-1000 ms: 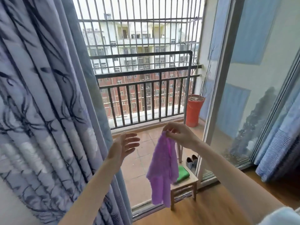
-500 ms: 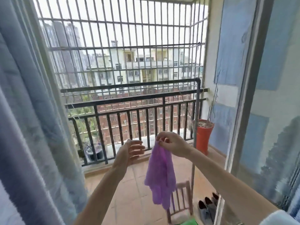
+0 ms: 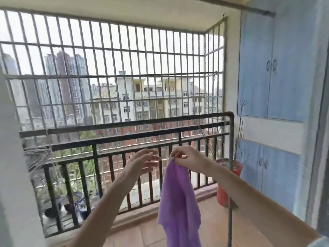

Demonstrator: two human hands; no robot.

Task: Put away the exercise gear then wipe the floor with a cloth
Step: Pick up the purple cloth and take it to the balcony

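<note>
A purple cloth [image 3: 179,202] hangs straight down from my right hand [image 3: 187,158], which pinches its top corner at chest height in front of the balcony railing. My left hand [image 3: 140,164] is raised just to the left of the cloth's top, fingers spread and pointing toward it, a small gap away and holding nothing. No exercise gear is in view.
A dark metal railing [image 3: 124,132] and a barred grille close off the balcony ahead. A grey metal rack pole [image 3: 231,175] stands at the right, with an orange pot [image 3: 224,186] behind it. Blue cabinets [image 3: 270,86] line the right wall. Tiled floor [image 3: 135,236] lies below.
The view has moved forward onto the balcony and tilted up; the curtain, stool and shoes have left the frame. Both hands keep the same pose, my right hand still holding the cloth.
</note>
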